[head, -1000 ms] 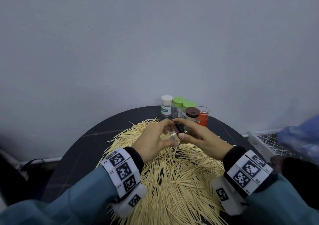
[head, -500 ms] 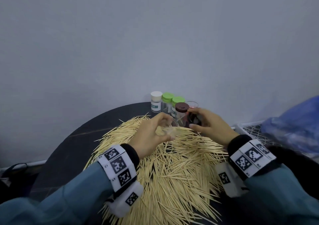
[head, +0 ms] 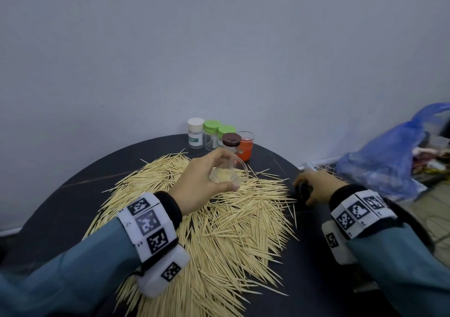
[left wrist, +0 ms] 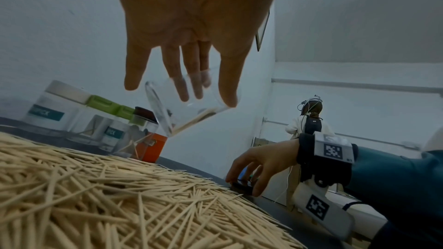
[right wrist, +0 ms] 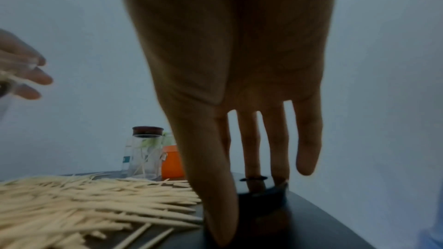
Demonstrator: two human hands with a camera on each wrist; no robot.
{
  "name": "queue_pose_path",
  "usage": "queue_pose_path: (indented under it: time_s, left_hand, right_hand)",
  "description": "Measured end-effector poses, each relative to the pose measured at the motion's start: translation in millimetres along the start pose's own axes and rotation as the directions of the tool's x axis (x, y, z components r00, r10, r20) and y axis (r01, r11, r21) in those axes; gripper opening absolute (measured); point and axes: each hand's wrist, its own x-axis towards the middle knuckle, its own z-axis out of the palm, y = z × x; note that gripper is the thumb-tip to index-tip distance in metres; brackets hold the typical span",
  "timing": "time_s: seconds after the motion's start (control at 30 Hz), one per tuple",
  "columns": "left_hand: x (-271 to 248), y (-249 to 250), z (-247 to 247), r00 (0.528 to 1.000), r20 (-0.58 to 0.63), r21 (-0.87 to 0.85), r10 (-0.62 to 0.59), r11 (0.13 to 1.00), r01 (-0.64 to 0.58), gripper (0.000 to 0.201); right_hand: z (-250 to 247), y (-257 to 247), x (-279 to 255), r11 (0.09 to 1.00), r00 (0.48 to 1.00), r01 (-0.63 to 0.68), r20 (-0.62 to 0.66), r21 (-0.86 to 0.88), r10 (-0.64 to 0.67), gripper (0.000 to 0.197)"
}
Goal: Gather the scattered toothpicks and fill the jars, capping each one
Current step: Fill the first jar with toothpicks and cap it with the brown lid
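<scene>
A wide heap of toothpicks covers the round black table. My left hand grips a clear uncapped jar tilted above the heap, mouth toward the back right. In the left wrist view the jar sits between thumb and fingers of that hand. My right hand holds a dark lid down at the table's right edge. In the right wrist view its fingertips and thumb are around the lid on the tabletop.
At the back stand a white-capped jar, two green-capped jars, a brown-lidded jar and an orange-red jar. A wire basket and blue plastic bag lie right of the table.
My right hand has come away from the jar with the dark lid and moved right and down to the table edge. My left hand still holds the jar, now uncapped.
</scene>
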Motion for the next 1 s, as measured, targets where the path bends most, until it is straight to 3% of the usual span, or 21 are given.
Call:
queue_pose_path:
  time_s: [0.13, 0.3, 0.53, 1.0]
  left_hand:
    - [-2.2, -0.8, 0.5, 1.0, 0.01, 0.003, -0.009, 1.0, 0.009, 0.046]
    - [-2.7, -1.4, -0.1, 1.0, 0.003, 0.016, -0.023, 1.0, 0.023, 0.046]
    - [-5.4, -5.5, -2.4, 0.999, -0.012, 0.018, -0.042, 0.999, 0.042, 0.047]
    - [-12.9, -12.7, -23.2, 0.995, -0.056, 0.018, -0.088, 0.996, 0.089, 0.047]
  right_hand:
    - [0.9, -2.2, -3.8, 0.999, 0.998, -0.016, 0.054, 0.049, 0.013, 0.057]
    - [0.1, -15.6, -6.1, 0.993, 0.997, 0.069, 0.011, 0.099, -0.071, 0.06]
    - [3.2, -43.1, 4.3, 0.984, 0.984, 0.177, 0.02, 0.009, -0.178, 0.041]
    - [-3.0, -87.2, 12.2, 0.924, 0.924, 0.377, 0.038, 0.068, -0.38, 0.032]
